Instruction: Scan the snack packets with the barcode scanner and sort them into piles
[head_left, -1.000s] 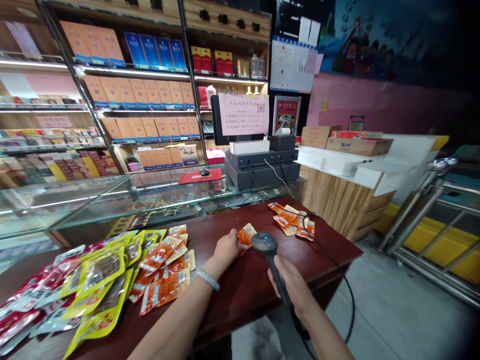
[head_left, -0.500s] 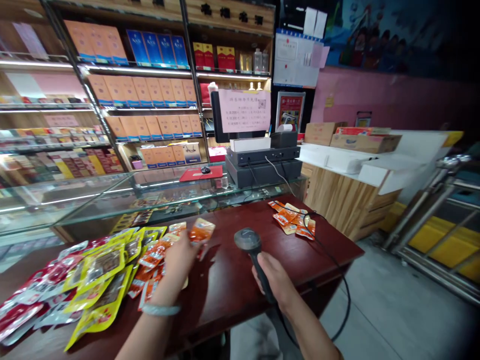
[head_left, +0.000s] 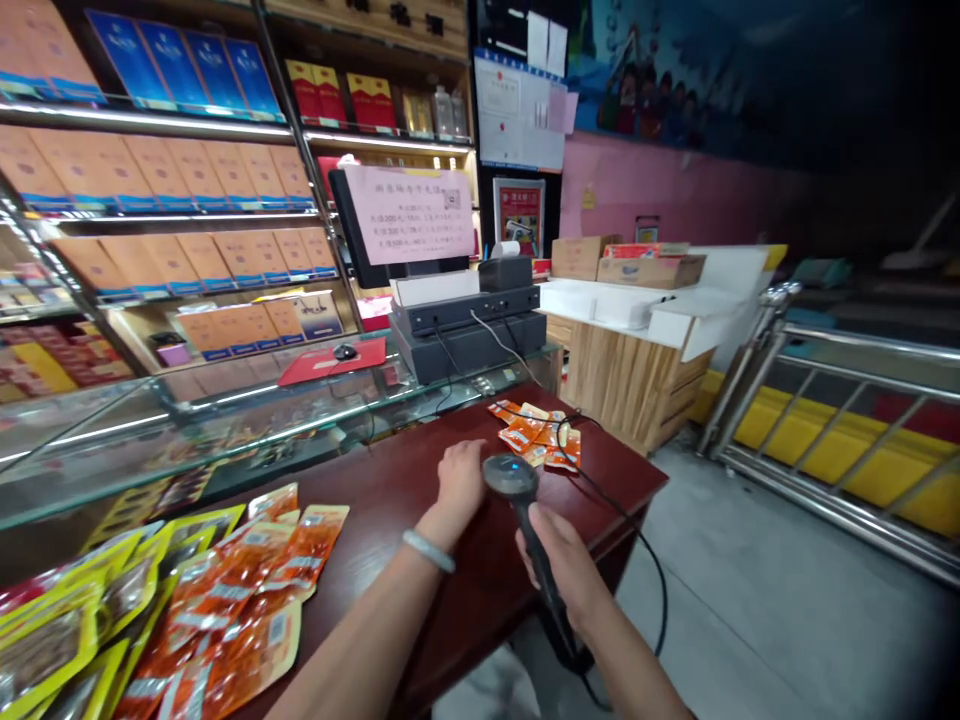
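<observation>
Head camera is looking down over a dark red wooden table (head_left: 390, 492). The person's right hand (head_left: 561, 562) is wrapping fully around the handle of a black handheld barcode scanner (head_left: 511, 474), fingers closed tight on it. The scanner is hanging just above the table's near right part, with its head tilting forward and a small blue light glowing on top. The left hand (head_left: 459, 478) is lying palm down on the tabletop right beside the scanner head, fingers loose and flat, not gripping anything I can see, and a pale bangle (head_left: 428, 551) is sitting on that wrist. Just past the fingertips, near the far right corner, a small heap of orange foil snack packets (head_left: 534, 436) is resting on the wood, and the scanner's thin black cable (head_left: 607, 498) is trailing over it. Way over at the left end, well apart from both hands, a bigger spread of orange packets (head_left: 251, 590) is lying next to some yellow-edged clear pouches (head_left: 52, 640). Behind the table a glass display counter (head_left: 225, 420) is carrying a black cash register (head_left: 469, 322), and a pink paper notice (head_left: 409, 215) is hanging on the back of its screen.
</observation>
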